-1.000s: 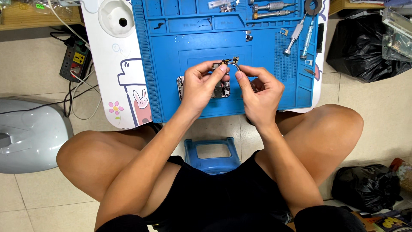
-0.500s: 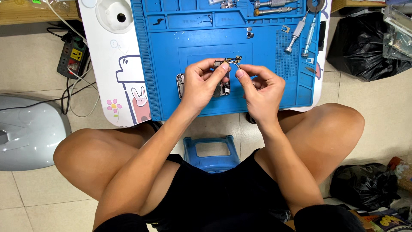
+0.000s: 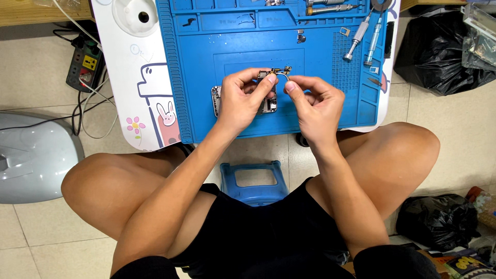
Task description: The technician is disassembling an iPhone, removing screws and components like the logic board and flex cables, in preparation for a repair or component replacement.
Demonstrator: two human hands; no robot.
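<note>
Two hands, the left hand (image 3: pixel 243 98) and right hand (image 3: pixel 314 103), pinch a small flex part (image 3: pixel 279 72) between fingertips above the opened phone (image 3: pixel 217 101) on the blue mat (image 3: pixel 232 41), its refitting apparently unfinished, screwdrivers (image 3: pixel 356 33) lying beyond.

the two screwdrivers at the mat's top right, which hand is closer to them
Right. The right hand lies down-left of the screwdrivers; the left hand is farther left, over the opened phone.
</note>
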